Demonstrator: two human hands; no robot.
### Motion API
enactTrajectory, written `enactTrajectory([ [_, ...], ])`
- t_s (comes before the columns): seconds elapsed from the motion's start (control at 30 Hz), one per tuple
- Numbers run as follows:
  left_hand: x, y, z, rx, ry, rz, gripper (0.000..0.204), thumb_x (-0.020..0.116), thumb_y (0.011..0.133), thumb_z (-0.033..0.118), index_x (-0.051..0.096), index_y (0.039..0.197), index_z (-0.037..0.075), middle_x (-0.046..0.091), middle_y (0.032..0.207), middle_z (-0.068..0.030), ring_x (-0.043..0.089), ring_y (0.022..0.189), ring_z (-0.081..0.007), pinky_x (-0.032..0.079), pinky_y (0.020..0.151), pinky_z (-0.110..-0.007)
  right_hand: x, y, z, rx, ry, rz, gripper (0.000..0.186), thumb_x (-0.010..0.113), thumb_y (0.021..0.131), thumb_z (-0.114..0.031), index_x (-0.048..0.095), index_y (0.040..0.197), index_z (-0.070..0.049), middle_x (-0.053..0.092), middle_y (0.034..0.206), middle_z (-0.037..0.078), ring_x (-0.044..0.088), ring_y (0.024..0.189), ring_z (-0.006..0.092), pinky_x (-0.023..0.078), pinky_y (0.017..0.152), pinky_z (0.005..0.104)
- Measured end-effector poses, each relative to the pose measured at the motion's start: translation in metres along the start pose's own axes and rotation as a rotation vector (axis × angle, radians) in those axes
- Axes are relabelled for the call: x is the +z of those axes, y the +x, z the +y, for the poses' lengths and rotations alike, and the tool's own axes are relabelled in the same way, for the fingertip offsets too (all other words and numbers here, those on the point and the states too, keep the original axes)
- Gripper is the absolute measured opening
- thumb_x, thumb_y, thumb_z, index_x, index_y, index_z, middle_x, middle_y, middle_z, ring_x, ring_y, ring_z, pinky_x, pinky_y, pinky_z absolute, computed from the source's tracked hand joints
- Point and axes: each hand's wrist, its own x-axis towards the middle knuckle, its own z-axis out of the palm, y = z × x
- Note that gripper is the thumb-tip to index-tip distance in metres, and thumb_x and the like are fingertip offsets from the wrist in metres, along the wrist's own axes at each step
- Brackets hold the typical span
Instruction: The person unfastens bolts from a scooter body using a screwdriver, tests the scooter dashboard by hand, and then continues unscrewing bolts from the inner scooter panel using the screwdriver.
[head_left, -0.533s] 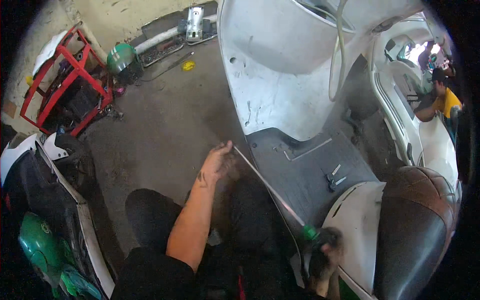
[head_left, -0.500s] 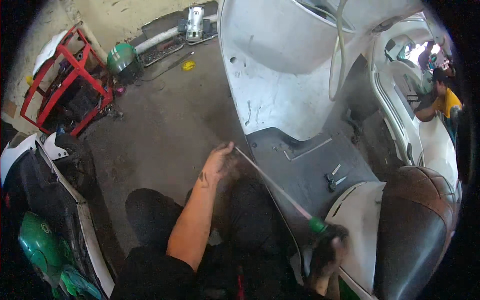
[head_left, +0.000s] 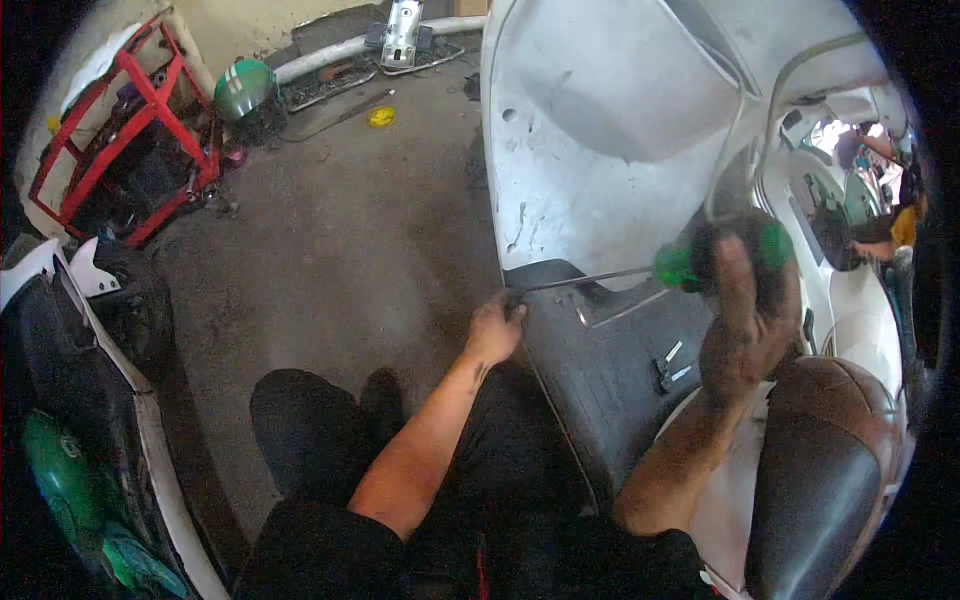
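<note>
My left hand (head_left: 495, 330) is closed on the far end of a long screwdriver shaft (head_left: 590, 280), at the left edge of a white scooter's dark floorboard (head_left: 565, 350). My right hand (head_left: 745, 310), blurred, grips the black-and-green screwdriver handle (head_left: 672, 263) and is raised above the floorboard, in front of the scooter's white leg shield (head_left: 560, 190). An L-shaped metal wrench (head_left: 585, 316) and a bunch of keys (head_left: 665, 370) lie on the floorboard. Beside my right forearm is the brown-and-black seat (head_left: 820, 450).
At the left stand a red metal frame (head_left: 150, 115) and a dismantled scooter body (head_left: 100, 370). A green helmet (head_left: 245, 95) and a yellow object (head_left: 380, 117) lie on the floor (head_left: 300, 230). Another white scooter (head_left: 835, 310) is at the right, with a co-worker's arm (head_left: 875, 248) beside it.
My right hand has risen from low beside the seat, swinging the screwdriver's handle up. My left hand has moved right with the shaft's end. The view has also shifted.
</note>
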Motion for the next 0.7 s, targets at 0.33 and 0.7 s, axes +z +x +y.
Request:
enactTrajectory([
  [0.33, 0.0, -0.003, -0.004, 0.01, 0.209, 0.007, 0.046, 0.064, 0.089, 0.028, 0.057, 0.122, -0.002, 0.062, 0.116, -0.027, 0.057, 0.111, -0.0453, 0.044, 0.098, -0.049, 0.037, 0.03, 0.0, 0.015, 0.049, -0.279, 0.03, 0.075, 0.086, -0.023, 0.063, 0.102, 0.0, 0.065, 0.086, 0.005, 0.06, 0.073, 0.0134, 0.05, 0.065, 0.0274],
  [0.7, -0.051, -0.002, 0.069, 0.284, 0.184, 0.251, 0.045, 0.076, 0.079, 0.031, 0.067, 0.112, 0.002, 0.07, 0.104, -0.0198, 0.067, 0.097, -0.0343, 0.051, 0.088, -0.042, 0.042, 0.044, 0.013, -0.263, -0.275, -0.213, 0.035, 0.079, 0.081, -0.033, 0.063, 0.092, -0.003, 0.065, 0.076, 0.007, 0.062, 0.065, 0.0167, 0.049, 0.06, 0.0313],
])
